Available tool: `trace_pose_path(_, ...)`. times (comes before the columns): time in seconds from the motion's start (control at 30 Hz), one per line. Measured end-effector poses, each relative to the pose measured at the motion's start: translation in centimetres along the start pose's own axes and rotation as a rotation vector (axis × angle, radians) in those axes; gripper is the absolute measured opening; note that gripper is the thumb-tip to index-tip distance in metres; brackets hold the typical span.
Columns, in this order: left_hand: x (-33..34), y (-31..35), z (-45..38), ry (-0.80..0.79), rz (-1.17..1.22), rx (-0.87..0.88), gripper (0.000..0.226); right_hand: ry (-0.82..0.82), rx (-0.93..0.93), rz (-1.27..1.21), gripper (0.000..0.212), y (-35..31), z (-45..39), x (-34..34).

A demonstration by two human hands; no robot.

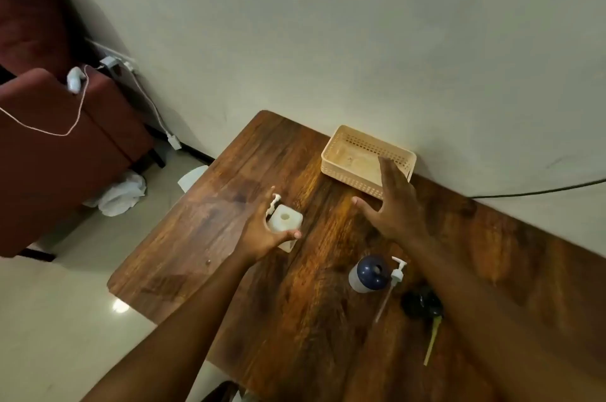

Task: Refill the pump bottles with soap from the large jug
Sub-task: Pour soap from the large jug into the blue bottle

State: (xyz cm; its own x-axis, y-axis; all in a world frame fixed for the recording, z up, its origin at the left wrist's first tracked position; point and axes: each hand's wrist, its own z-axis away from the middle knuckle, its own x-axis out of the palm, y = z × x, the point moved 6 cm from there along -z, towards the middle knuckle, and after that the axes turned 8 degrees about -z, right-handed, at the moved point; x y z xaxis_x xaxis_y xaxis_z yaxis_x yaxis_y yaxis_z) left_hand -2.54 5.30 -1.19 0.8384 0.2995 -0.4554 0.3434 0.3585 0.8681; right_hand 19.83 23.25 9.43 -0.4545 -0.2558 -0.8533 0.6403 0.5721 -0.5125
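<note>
Head view shows us at the bench [229, 205], with two pump bottles opened and no large jug anywhere in sight, so we judge the refilling has not begun or at least that no pouring is under way. Our left hand [262, 237] curls its grip round the white square bottle [285, 221], thumb on the near side and fingers behind it; the neck is open and its white pump [273, 201] lies just behind, partly hidden by the fingers. We cannot tell how much soap the bottle holds, as its walls are cloudy. Our right hand [393, 201] hovers over the bench with the grip spread wide, holding nothing, its fingertips over the near edge of the basket [341, 139]. The basket stands against the wall and looks bare inside. Nearer us stands the round bottle [367, 273] with a dark blue top, its hole open, and its level is hidden. A second pump [395, 277] with its long tube lies just beside it on the bench. To the right a dark object with a yellow stick [433, 339] lies blurred; we cannot name it. What is left, as we judge it: fetch the jug, fill both bottles, and screw the pumps back on.
</note>
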Motion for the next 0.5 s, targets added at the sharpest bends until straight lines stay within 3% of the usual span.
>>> trace_pose_path(0.23,1.8,-2.5,0.0,0.019,0.114,-0.038,0.092,0.018,0.114,-0.213,0.099,1.7,2.8,1.6)
trace_pose_path(0.5,3.1,-2.6,-1.0,0.102,0.107,-0.106,0.079,0.035,0.41,-0.51,0.107,4.8,8.2,3.6)
